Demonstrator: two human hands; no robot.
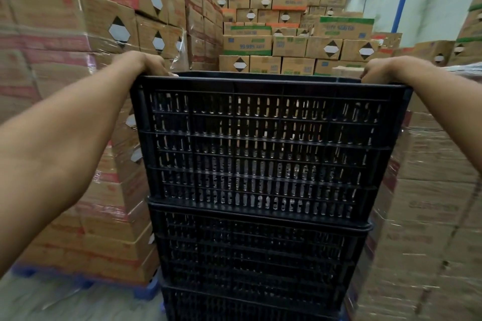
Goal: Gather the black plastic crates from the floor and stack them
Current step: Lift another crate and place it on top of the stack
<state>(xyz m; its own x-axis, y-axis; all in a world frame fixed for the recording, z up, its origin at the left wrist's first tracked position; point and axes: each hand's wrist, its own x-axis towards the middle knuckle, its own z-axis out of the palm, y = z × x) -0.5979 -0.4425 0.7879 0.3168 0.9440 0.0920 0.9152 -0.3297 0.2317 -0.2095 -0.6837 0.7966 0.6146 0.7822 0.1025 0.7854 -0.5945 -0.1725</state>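
A stack of black slotted plastic crates fills the middle of the head view. The top crate (268, 148) sits on a second crate (260, 250), and a third crate (247, 305) shows at the bottom edge. My left hand (148, 64) grips the top crate's rim at its far left corner. My right hand (378, 70) grips the rim at the far right corner. The fingers of both hands curl over the rim and are partly hidden behind it.
Shrink-wrapped cardboard boxes (78, 117) stand on a blue pallet (140, 292) close on the left. More wrapped boxes (430, 203) rise close on the right. Tall carton stacks (273, 21) fill the back. Grey floor (65, 305) shows at lower left.
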